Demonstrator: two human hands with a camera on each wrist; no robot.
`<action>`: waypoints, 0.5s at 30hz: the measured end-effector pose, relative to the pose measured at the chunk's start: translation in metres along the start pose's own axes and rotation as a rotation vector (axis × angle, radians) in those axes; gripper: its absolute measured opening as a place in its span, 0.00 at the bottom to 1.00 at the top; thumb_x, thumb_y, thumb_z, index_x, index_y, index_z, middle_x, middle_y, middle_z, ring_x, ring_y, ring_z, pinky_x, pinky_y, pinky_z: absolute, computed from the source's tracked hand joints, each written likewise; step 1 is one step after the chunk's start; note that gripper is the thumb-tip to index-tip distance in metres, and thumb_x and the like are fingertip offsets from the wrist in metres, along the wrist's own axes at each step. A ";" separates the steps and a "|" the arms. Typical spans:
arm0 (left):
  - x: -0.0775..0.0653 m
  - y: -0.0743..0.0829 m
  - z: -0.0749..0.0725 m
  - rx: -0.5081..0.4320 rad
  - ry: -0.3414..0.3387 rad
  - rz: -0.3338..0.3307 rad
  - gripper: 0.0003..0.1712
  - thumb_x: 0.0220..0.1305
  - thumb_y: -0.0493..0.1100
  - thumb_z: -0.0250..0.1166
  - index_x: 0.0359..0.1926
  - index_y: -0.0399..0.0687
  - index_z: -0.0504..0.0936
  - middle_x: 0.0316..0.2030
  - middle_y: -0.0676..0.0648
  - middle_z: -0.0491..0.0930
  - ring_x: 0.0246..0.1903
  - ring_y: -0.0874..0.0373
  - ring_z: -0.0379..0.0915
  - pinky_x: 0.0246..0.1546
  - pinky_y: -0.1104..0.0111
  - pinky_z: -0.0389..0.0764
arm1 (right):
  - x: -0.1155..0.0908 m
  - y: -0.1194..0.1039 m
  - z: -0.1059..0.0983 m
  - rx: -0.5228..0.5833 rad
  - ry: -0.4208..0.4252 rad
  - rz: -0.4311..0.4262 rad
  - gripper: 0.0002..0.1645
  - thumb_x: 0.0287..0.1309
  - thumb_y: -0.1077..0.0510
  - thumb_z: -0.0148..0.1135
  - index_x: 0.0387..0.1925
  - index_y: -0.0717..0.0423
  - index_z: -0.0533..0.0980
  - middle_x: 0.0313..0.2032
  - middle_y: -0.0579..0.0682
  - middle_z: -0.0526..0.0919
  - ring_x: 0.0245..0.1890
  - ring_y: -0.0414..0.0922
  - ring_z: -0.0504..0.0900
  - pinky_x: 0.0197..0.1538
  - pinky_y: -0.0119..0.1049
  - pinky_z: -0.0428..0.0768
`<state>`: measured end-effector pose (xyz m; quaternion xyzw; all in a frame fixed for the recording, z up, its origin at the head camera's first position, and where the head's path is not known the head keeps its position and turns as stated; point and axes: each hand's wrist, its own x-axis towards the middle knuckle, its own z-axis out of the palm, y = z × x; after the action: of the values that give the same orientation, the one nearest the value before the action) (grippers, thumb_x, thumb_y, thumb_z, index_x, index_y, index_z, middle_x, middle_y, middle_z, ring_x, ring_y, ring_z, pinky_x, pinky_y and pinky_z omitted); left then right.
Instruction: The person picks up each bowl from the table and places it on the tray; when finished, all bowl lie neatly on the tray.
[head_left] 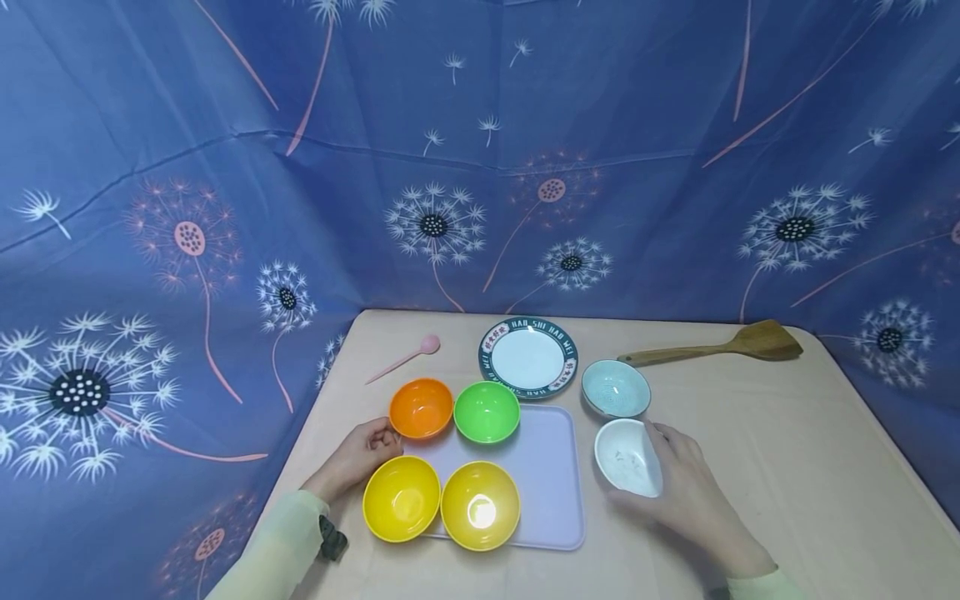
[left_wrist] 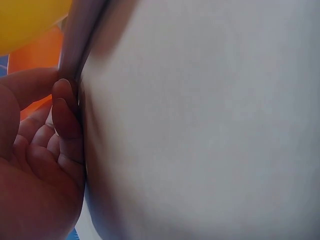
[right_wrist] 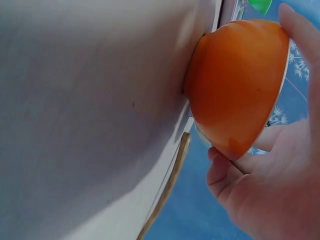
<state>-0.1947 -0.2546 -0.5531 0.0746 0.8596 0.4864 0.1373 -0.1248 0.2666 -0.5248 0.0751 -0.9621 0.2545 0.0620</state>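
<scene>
My left hand (head_left: pixel 365 452) pinches the left edge of a lavender tray (head_left: pixel 553 475); in the left wrist view the thumb and fingers (left_wrist: pixel 66 117) meet at the tray's rim (left_wrist: pixel 80 35). On the tray stand an orange bowl (head_left: pixel 422 408), a green bowl (head_left: pixel 487 412) and two yellow bowls (head_left: pixel 401 498) (head_left: pixel 481 506). Right of the tray, my right hand (head_left: pixel 693 492) grips a bowl that is white inside (head_left: pixel 627 456) and orange outside (right_wrist: pixel 237 85), thumb and fingers on opposite sides. Its base is close to the tabletop; whether it touches, I cannot tell.
A light blue bowl (head_left: pixel 617 389) is just beyond the held bowl. Behind the tray lies a green-rimmed plate (head_left: pixel 527 388), with a pink spoon (head_left: pixel 405 360) to its left. A wooden spatula (head_left: pixel 757 342) lies at the back right, before the blue dandelion cloth (head_left: pixel 660 233).
</scene>
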 end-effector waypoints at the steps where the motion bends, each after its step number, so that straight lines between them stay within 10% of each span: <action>1: 0.000 0.000 0.000 0.001 0.001 0.000 0.07 0.69 0.39 0.70 0.40 0.44 0.78 0.31 0.47 0.75 0.34 0.53 0.72 0.38 0.68 0.73 | 0.000 0.000 0.000 0.009 -0.007 0.009 0.79 0.38 0.23 0.79 0.78 0.65 0.57 0.68 0.66 0.64 0.67 0.64 0.61 0.58 0.72 0.70; 15: -0.001 0.002 0.000 -0.002 -0.005 -0.012 0.08 0.69 0.40 0.70 0.42 0.44 0.78 0.32 0.47 0.76 0.35 0.52 0.72 0.38 0.68 0.73 | 0.003 -0.002 0.003 0.044 -0.022 0.043 0.79 0.36 0.26 0.82 0.78 0.66 0.57 0.66 0.69 0.64 0.63 0.65 0.64 0.57 0.71 0.72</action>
<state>-0.1940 -0.2539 -0.5508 0.0704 0.8592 0.4864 0.1424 -0.1278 0.2636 -0.5258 0.0584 -0.9584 0.2759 0.0443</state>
